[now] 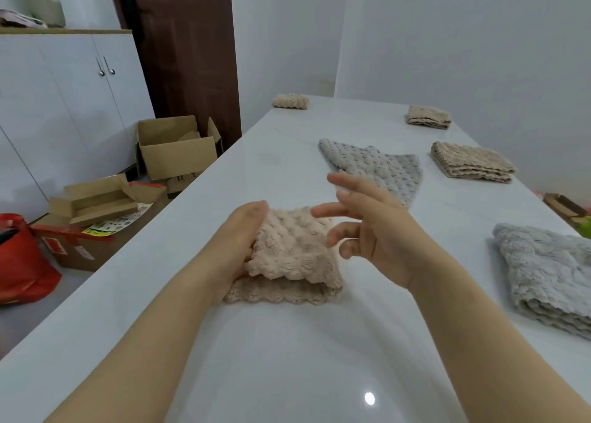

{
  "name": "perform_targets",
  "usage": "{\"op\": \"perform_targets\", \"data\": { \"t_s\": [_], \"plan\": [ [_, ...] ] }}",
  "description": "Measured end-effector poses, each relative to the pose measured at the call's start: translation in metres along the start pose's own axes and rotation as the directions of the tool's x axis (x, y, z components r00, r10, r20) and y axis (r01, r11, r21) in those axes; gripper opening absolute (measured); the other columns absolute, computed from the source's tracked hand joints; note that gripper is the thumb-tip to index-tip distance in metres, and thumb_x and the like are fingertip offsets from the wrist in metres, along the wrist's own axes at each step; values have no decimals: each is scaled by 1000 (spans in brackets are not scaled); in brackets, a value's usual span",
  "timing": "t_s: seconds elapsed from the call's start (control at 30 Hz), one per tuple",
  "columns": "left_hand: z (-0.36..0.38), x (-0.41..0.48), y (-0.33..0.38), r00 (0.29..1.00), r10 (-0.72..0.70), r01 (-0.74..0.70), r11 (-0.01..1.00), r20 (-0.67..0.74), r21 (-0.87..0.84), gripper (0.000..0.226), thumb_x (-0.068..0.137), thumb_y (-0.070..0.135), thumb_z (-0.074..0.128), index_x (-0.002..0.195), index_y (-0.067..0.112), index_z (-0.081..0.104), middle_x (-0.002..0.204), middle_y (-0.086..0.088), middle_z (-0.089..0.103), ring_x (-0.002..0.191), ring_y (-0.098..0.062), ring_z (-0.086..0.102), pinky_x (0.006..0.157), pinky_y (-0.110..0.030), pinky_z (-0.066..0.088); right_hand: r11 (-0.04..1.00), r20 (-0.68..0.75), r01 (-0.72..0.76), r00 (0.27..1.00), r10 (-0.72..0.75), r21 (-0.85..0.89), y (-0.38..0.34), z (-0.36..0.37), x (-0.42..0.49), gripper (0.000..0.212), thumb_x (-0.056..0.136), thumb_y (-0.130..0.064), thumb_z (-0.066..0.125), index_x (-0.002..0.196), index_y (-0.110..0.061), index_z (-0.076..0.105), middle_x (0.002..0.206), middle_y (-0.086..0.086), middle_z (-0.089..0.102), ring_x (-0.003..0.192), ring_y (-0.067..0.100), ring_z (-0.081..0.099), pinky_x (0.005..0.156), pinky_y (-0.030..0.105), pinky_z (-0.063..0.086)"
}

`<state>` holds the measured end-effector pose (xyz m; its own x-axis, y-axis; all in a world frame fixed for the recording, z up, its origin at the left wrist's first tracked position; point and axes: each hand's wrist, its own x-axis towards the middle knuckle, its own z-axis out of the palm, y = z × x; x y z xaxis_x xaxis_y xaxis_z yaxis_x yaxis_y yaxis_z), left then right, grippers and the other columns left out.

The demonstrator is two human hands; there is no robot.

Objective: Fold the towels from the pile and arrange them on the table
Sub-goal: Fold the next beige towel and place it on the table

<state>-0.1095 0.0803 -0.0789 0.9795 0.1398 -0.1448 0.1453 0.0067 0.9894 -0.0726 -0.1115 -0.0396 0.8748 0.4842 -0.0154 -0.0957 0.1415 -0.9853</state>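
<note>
- At the far left on the floor we see a red bag (pixel 22 259), cut off by the frame edge, and open boxes (pixel 176 149) beside the tabletop (pixel 287 374).
- Our left hand (pixel 236 240) lies at the left edge of the beige towel (pixel 294 256). Its fingers (pixel 256 207) are tucked into the fold and grasp that edge, with most of the fingertips hidden by the cloth.
- The towel rests on the tabletop between our hands, folded over, with its upper layer lifted a little above the lower one on the near side.
- Our right hand (pixel 374 227) hovers over the towel's right edge. Its fingers (pixel 326 212) are spread and released, holding nothing. They are blurred, so we cannot tell whether a fingertip grazes the cloth.
- Beyond that hand lies a flat grey towel (pixel 374 167), with its near corner hidden behind the hand.
- Three folded beige towels sit farther off: one (pixel 291 100) at the far left corner and two (pixel 428 117) (pixel 470 162) along the right side.
- A grey pile (pixel 550 272) sits at the right, cut off by the frame.
</note>
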Motion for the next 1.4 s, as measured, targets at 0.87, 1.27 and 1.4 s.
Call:
{"op": "perform_targets", "data": {
  "t_s": [0.87, 1.27, 1.4],
  "plan": [
    [-39, 5, -8, 955, 259, -84, 711, -148, 698, 23, 76, 21, 72, 87, 39, 63, 96, 15, 61, 91, -9, 51, 69, -19, 32, 768, -282, -23, 937, -208, -640, 62, 0, 7, 18, 87, -23, 53, 101, -34, 53, 76, -10, 59, 65, 5, 53, 63, 24, 40],
    [-25, 7, -1, 866, 452, -225, 734, -214, 641, 47, 89, 31, 56, 133, 25, 44, 152, 9, 20, 139, -18, 17, 111, -36, 18, 454, -87, 200, 839, -537, -868, 53, 23, 4, 28, 90, -26, 49, 114, -20, 61, 119, -7, 61, 106, 8, 51, 88, 16, 30],
    [-16, 7, -11, 891, 451, -271, 609, -44, 746, 52, 94, 22, 45, 143, 21, 28, 155, 8, 11, 141, -7, 7, 109, -24, 9, 311, 133, 258, 919, -371, -915, 65, 35, 7, 52, 95, -44, 25, 144, -27, 28, 153, -11, 22, 141, 3, 9, 104, 16, 4]
  ]
}}
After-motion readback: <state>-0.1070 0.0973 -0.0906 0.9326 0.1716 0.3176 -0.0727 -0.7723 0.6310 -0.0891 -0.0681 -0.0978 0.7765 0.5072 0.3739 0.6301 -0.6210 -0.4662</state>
